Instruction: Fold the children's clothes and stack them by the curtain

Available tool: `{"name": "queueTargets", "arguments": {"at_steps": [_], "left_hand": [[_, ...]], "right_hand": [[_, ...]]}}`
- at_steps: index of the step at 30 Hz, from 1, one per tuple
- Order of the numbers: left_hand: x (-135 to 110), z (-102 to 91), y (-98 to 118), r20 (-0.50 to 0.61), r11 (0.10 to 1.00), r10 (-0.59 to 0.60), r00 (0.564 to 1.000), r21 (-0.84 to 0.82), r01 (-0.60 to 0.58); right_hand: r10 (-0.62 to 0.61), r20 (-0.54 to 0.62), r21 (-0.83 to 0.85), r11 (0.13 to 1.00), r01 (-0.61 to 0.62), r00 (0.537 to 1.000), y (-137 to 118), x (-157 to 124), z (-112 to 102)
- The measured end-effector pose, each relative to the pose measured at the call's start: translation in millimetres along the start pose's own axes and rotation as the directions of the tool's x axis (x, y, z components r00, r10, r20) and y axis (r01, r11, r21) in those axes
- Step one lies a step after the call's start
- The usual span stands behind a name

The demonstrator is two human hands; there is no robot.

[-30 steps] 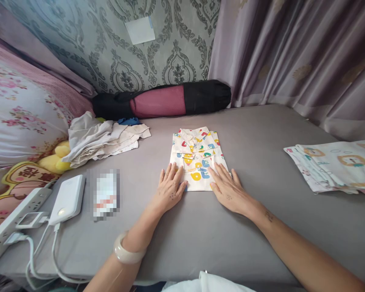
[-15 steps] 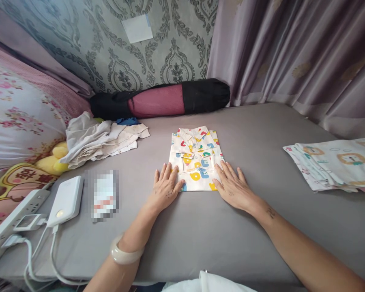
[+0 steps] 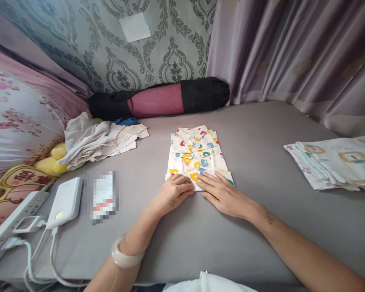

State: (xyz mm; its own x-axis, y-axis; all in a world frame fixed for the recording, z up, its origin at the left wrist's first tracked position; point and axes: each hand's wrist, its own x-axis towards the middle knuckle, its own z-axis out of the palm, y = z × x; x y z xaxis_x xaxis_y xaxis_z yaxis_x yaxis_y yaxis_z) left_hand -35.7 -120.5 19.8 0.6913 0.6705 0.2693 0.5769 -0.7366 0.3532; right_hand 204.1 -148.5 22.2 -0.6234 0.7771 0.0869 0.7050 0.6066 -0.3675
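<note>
A folded children's shirt lies on the grey bed sheet in front of me, white with red, yellow, blue and green prints, its collar pointing away. Across its near end runs a folded-up strip. My left hand is at the left part of this near edge, fingers bent together over the fabric and thumb close to the edge. Beside it, my right hand lies flat on the strip with fingers stretched out and slightly apart. Both hands cover parts of the near edge.
Folded printed cloth lies at the right, crumpled pale clothes at the left. Nearer left are a white power bank, a power strip with cables and a blurred packet. A black and pink roll lies against the wall.
Both hands have moved inward from the shirt's sides to its near edge. A strip at that edge is now folded up. My left fingers have bent.
</note>
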Motion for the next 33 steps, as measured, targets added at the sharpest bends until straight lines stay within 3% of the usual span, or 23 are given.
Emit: {"name": "queueTargets", "arguments": {"at_steps": [8, 17, 22, 27, 33], "left_hand": [[3, 1.0, 7, -0.023, 0.992, 0.088, 0.996, 0.088, -0.085], [5, 3.0, 9, -0.125, 0.996, 0.045, 0.991, 0.078, -0.036], [3, 2.8, 5, -0.078, 0.995, 0.007, 0.997, 0.096, 0.000], [-2, 1.4, -9, -0.062, 0.988, -0.059, 0.996, 0.138, 0.067], [-9, -4.0, -29, -0.132, 0.959, -0.263, 0.956, 0.069, 0.273]], "right_hand": [[-0.006, -0.078, -0.056, 0.998, 0.002, 0.997, 0, 2, 3], [0.045, -0.183, -0.090, 0.994, -0.063, 0.982, 6, 3, 7], [0.087, -0.223, -0.122, 0.986, -0.116, 0.971, 14, 1, -1], [0.146, -0.264, -0.122, 0.975, -0.183, 0.953, 22, -1, -8], [0.277, -0.213, -0.011, 0.958, -0.286, 0.937, 39, -6, -21]]}}
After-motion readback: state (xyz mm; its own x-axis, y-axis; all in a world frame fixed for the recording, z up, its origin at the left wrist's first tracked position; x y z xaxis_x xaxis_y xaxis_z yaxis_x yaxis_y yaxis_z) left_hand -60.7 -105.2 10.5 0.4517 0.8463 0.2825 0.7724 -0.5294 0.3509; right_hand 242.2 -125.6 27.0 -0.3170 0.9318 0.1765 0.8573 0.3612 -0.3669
